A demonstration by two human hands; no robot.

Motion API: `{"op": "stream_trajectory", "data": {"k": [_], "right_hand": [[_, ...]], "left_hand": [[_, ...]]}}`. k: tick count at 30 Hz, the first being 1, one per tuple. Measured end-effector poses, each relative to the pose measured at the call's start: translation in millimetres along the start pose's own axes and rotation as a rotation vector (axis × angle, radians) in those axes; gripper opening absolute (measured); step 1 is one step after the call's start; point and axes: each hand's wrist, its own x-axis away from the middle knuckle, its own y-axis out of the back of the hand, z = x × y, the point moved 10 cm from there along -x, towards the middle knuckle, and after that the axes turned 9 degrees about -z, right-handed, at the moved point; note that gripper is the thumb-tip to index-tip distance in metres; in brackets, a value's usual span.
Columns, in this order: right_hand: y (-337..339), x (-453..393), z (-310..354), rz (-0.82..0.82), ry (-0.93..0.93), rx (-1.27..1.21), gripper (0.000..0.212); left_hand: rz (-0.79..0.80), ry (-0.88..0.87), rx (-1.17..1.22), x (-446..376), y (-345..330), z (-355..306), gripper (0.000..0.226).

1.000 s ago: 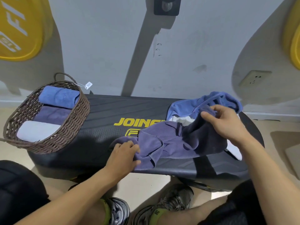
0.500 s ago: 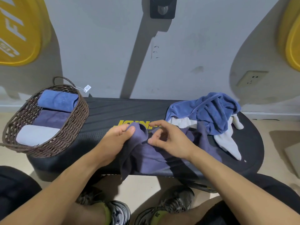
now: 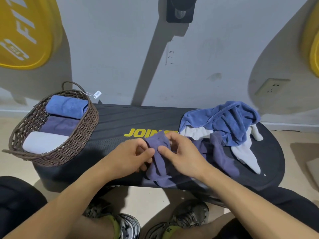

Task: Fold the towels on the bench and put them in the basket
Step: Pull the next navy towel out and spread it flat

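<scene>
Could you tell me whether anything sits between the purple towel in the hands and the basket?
Nothing visible does. Both the left hand and right hand pinch the purple towel, and only bare bench lies between it and the basket at the left end.

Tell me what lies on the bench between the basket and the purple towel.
Head view: only bare bench with yellow lettering between basket and purple towel.

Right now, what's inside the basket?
The basket holds three folded towels in a row: a blue towel at the back, a purple towel in the middle, a grey towel at the front. Anything underneath them is hidden.
</scene>
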Motion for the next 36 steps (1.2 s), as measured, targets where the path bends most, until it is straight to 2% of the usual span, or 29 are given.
{"op": "stream_trajectory", "data": {"k": [2,3,5,6,8,10,14,18,22,24,26,28,30,32,34,36], "right_hand": [[-1.7,4.7,11.0,0.106,0.091,0.041,0.010],[-2.4,8.5,16.8,0.148,0.133,0.045,0.010],[-2.3,13.7,24.2,0.210,0.169,0.007,0.008],[-1.8,14.8,25.7,0.232,0.169,-0.011,0.008],[1.1,15.9,29.1,0.260,0.163,-0.031,0.009],[6.7,17.0,34.0,0.255,0.175,-0.040,0.006],[24.3,15.7,35.0,0.221,0.140,-0.058,0.007],[23.4,23.6,30.6,0.386,0.087,0.000,0.026],[28.2,25.1,28.9,0.447,0.046,-0.063,0.021],[37.6,21.6,23.5,0.437,-0.010,-0.119,0.023],[47.2,17.8,15.7,0.414,-0.043,-0.137,0.022],[53.3,16.1,6.8,0.389,-0.071,-0.108,0.019],[58.2,9.7,-8.5,0.311,-0.086,-0.001,0.020],[61.8,-1.2,-29.2,0.169,-0.076,0.275,0.030],[52.7,-5.7,-54.2,0.065,-0.120,0.564,0.031],[30.8,0.4,-91.5,0.056,-0.315,0.799,0.025]], "left_hand": [[-0.254,-0.170,-0.219,1.6,25.6,-13.2,0.028],[-0.296,-0.281,-0.218,5.6,29.7,-23.7,0.045],[-0.122,-0.449,-0.133,12.6,14.2,-40.6,0.077],[0.000,-0.479,-0.097,16.0,1.0,-44.9,0.083],[0.110,-0.459,-0.085,17.2,-15.3,-46.3,0.078],[0.063,-0.426,-0.119,12.5,-13.3,-48.6,0.063],[0.075,-0.479,-0.111,13.5,-5.1,-59.1,0.017],[0.070,-0.479,-0.018,15.5,5.6,-65.5,0.023],[0.119,-0.486,0.177,18.2,10.3,-74.7,0.016],[0.103,-0.433,0.246,15.3,13.8,-69.0,0.022],[0.028,-0.367,0.180,9.6,22.4,-58.9,0.035],[-0.047,-0.359,0.017,4.9,32.6,-51.4,0.037],[-0.140,-0.372,-0.205,1.2,44.2,-44.8,0.037],[-0.224,-0.349,-0.376,-2.6,53.9,-36.7,0.034],[-0.212,-0.303,-0.483,-6.1,52.9,-26.4,0.029],[-0.118,-0.259,-0.589,-9.1,41.9,-12.6,0.028]]}}
